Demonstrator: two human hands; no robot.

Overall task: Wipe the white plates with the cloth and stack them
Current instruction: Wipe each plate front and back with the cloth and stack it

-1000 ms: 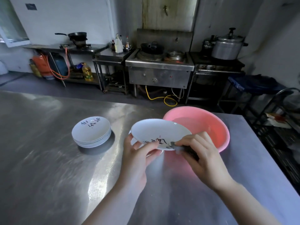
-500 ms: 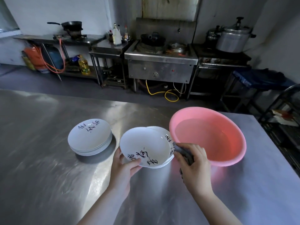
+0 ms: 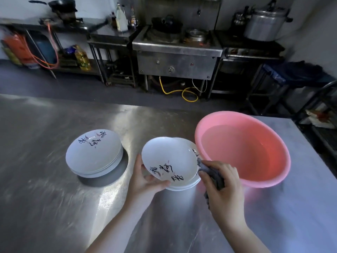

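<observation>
My left hand grips the near rim of a white plate with black writing, tilted toward me, thumb on top. It hangs just over a low pile of white plates on the steel table. My right hand holds a grey cloth bunched against the tilted plate's right edge. A second, taller stack of white plates stands to the left on the table.
A pink basin holding water sits right of the plates, close to my right hand. The steel table spreads left and near. Beyond its far edge stand a stove, shelves, bottles and a large pot.
The held plate has dropped lower and tilted toward me, over the pile beside the basin. My right hand with the cloth has slid to the plate's right edge. The camera has tipped downward.
</observation>
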